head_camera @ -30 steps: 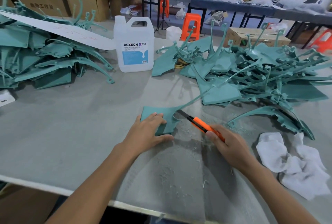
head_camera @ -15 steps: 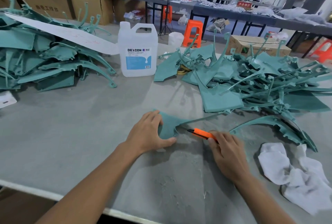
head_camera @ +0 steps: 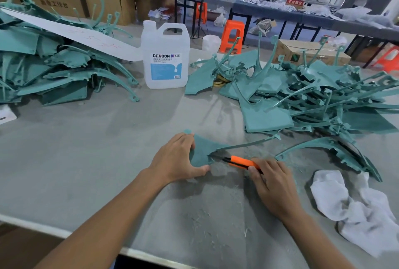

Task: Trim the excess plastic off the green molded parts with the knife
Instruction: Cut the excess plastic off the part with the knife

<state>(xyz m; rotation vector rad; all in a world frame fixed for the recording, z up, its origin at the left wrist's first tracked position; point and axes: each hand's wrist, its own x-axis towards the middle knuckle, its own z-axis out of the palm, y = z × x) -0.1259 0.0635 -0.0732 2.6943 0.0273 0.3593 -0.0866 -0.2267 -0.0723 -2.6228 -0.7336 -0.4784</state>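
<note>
The green molded part (head_camera: 201, 153) being trimmed lies flat on the grey table (head_camera: 86, 150), near the front edge and in the middle, its thin curved arm running off to the right. The left hand (head_camera: 177, 158) presses down on its left side, palm down, fingers nearly straight and laid over the plastic, thumb stretched along the near edge. The orange knife (head_camera: 241, 162) lies low and nearly level, its blade tip touching the part's right edge. The right hand (head_camera: 272, 184) grips the rear of the handle, fingers curled round it, knuckles up and wrist close to the table.

Behind, a translucent jug (head_camera: 165, 55) labelled DEXCON stands upright with its cap on; its fill level cannot be made out. A cardboard box (head_camera: 302, 51) sits beyond the right pile (head_camera: 313, 96) of green parts; its contents are hidden. Another pile (head_camera: 54, 68) lies at the far left under a white sheet (head_camera: 75, 31). A crumpled white cloth (head_camera: 354, 208) lies right of the knife hand, beside a single curved part (head_camera: 323, 150).
</note>
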